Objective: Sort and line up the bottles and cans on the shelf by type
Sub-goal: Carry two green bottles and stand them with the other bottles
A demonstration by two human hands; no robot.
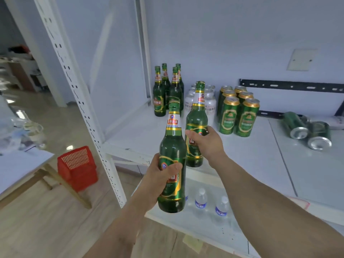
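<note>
Two green glass beer bottles with gold-trimmed labels and white neck bands are upright in the air at the shelf's front edge. The near bottle [173,164] sits in the left hand [160,175], fingers and thumb wrapped round its lower label in a clenched grip. The far bottle [196,127] is held by the right hand [208,142], curled round its middle, its base just above the white shelf [251,157].

Behind them, four matching bottles [167,90] stand grouped at the back left corner. Beside those stand white cans [210,103], then six green cans [236,110] in upright rows. Two more green cans [307,131] lie on their sides at the far right. Water bottles [201,200] stand on the lower shelf. A red basket [77,168] sits on the floor at left.
</note>
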